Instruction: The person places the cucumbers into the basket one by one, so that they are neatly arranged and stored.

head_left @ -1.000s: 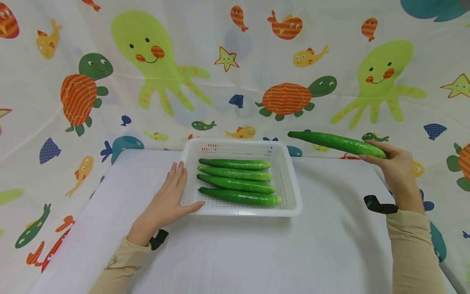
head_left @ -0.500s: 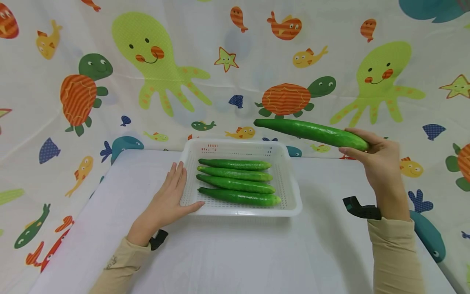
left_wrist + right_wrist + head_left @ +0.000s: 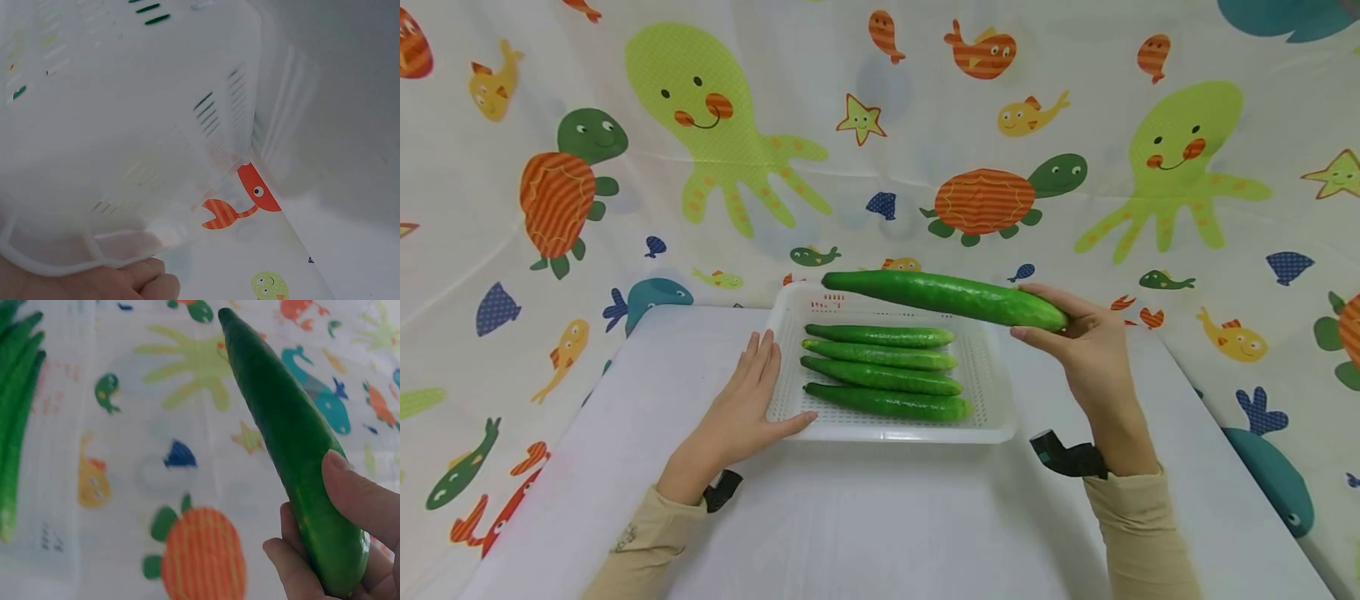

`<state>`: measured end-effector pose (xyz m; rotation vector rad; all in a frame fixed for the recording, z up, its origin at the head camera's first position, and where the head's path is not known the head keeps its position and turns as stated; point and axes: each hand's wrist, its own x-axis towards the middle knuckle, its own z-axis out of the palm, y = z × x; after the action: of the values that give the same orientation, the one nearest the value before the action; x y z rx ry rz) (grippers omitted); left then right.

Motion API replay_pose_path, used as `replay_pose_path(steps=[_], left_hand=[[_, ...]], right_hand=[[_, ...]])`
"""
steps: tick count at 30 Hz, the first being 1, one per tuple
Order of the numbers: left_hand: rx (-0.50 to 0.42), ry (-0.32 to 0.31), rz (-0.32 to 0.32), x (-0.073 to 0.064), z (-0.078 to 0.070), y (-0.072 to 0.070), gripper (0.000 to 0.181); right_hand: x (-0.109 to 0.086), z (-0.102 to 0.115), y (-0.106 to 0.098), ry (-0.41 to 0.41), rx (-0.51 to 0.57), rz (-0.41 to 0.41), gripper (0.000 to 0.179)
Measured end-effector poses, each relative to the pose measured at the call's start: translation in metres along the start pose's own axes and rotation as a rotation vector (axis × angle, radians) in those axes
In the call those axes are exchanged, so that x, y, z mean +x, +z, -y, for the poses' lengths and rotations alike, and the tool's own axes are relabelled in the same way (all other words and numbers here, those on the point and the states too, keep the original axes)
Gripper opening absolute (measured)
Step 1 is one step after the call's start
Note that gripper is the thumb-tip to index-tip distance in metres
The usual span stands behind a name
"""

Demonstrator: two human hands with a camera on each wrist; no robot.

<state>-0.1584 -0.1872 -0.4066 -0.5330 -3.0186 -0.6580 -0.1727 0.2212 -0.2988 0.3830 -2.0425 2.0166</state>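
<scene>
My right hand (image 3: 1093, 358) grips a long green cucumber (image 3: 943, 298) by its paler right end. The cucumber is in the air above the back of a white plastic basket (image 3: 902, 435), its dark tip pointing left. In the right wrist view, thumb and fingers wrap around the thick end of that cucumber (image 3: 287, 437). Several more cucumbers (image 3: 887, 403) lie side by side in the basket. At the basket's left end rests my left hand (image 3: 737, 417), fingers straight along the rim and thumb over the front corner. The left wrist view has the slotted basket wall (image 3: 112, 137) close up.
A white cloth (image 3: 880, 517) covers the table beneath the basket. Behind it hangs a curtain (image 3: 880, 192) printed with sea animals. Each wrist carries a small black camera, such as the one on the right wrist (image 3: 1071, 458).
My right hand has carried the cucumber leftward, from the right of the basket to above its back part. My left hand and the cucumbers in the basket have stayed in place.
</scene>
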Motion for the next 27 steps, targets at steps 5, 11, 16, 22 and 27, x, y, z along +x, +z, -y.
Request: replay_pose_path(steps=[5, 11, 16, 22, 27], left_hand=[[0.002, -0.003, 0.0, -0.001, 0.0, -0.001, 0.117], [0.005, -0.005, -0.002, -0.001, -0.001, -0.001, 0.117], [0.001, -0.008, -0.003, 0.0, 0.0, 0.0, 0.118], [0.001, -0.018, 0.002, -0.001, 0.002, -0.001, 0.118], [-0.005, -0.019, 0.006, -0.001, 0.001, -0.001, 0.118]], right_hand=[[-0.011, -0.024, 0.024, 0.066, -0.054, 0.087, 0.049], [-0.023, -0.055, 0.037, 0.221, -0.151, 0.158, 0.049], [-0.03, -0.074, 0.038, 0.31, -0.231, 0.178, 0.048], [-0.034, -0.087, 0.043, 0.268, -0.401, 0.222, 0.045], [-0.037, -0.088, 0.048, 0.19, -0.494, 0.246, 0.043]])
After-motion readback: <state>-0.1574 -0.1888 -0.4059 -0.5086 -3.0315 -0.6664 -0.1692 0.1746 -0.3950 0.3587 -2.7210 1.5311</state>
